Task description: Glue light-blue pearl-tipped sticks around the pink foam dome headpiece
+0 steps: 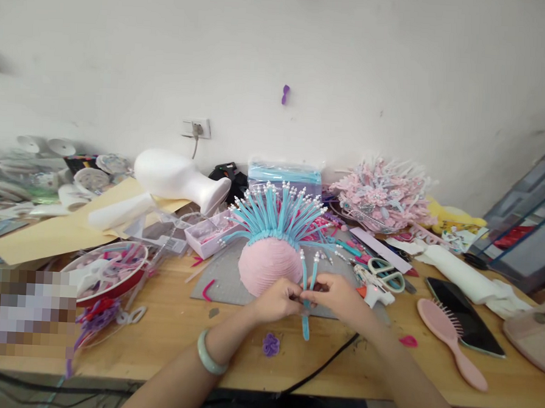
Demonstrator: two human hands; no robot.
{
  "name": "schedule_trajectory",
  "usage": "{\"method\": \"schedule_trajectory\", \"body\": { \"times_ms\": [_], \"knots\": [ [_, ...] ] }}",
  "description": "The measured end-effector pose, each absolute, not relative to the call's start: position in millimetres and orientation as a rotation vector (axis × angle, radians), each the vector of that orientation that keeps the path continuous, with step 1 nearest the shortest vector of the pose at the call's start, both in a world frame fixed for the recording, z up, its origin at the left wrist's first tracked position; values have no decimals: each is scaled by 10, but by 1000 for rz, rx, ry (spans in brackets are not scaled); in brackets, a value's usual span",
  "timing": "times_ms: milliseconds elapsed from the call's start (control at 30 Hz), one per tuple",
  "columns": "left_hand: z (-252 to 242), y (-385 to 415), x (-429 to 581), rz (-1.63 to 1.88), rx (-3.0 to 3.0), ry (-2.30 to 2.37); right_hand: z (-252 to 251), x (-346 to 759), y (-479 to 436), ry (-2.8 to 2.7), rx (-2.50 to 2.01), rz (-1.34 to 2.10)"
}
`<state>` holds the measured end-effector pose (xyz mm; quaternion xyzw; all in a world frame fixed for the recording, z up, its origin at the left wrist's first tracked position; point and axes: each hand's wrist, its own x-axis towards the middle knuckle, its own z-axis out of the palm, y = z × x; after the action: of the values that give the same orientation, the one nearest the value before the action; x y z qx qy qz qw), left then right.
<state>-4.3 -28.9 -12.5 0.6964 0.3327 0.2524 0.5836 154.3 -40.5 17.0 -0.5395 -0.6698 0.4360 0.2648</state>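
Note:
Low over the table, just in front of a pink rounded form (pixel 267 264), my two hands meet. Between their fingertips is a blue pipe cleaner strip (pixel 305 329), with white beads on its two upper ends. My left hand (pixel 279 302), below a pale green bangle (pixel 210 354), pinches it from one side. My right hand (pixel 329 292) grips it from the other, fingers closed. A fan of blue bead-tipped stems (pixel 276 213) rises from the top edge of the pink form. The exact fingertip contact is partly hidden.
A glue gun (pixel 377 295) and scissors (pixel 387 276) lie to the right, near a pink hairbrush (pixel 448 341) and a dark tablet (pixel 465 317). A purple flower (pixel 271 344) and a black cable (pixel 323 368) are in front. A white foam head (pixel 177 178) lies behind, left.

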Motion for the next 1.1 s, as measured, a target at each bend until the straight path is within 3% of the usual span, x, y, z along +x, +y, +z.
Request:
{"method": "schedule_trajectory", "body": {
  "times_ms": [167, 433, 700, 1100],
  "knots": [
    [-153, -285, -1, 627, 1636, 818, 107, 1606, -339, -1707, -1545, 1077],
    [-185, -283, 51, 764, 1578, 894, 146, 1662, -296, -1447, -1520, 1229],
    [-183, -315, 49, 624, 1511, 907, 111, 1647, -300, -1434, -1418, 1329],
    [-158, -323, 38, 684, 1867, 1004, 78, 1540, -333, -1456, -1361, 1293]
  ]
}}
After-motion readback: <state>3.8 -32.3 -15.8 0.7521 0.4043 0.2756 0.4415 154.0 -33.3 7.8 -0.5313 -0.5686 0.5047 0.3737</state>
